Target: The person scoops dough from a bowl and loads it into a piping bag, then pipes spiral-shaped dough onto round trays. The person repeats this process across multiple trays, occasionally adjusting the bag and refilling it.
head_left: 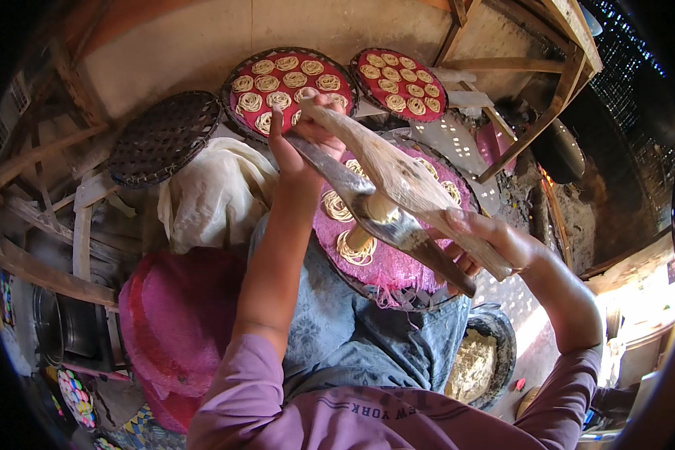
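Both hands (307,139) (476,240) clasp the press (386,199) (ends only) over tray (397,266).

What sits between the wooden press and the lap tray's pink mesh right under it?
In the head view, a strand of pale noodle dough hangs from the wooden press onto a fresh noodle coil on the pink mesh tray.

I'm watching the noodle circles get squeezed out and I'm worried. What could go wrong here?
1. The wooden press is squeezed by the left hand and right hand above the pink-covered tray on the lap; a slip could smear the noodle coil below it.
2. That tray rests on the knees, so it might tip.
3. The two full round trays behind stand leaning; a bump may make their coils slide.
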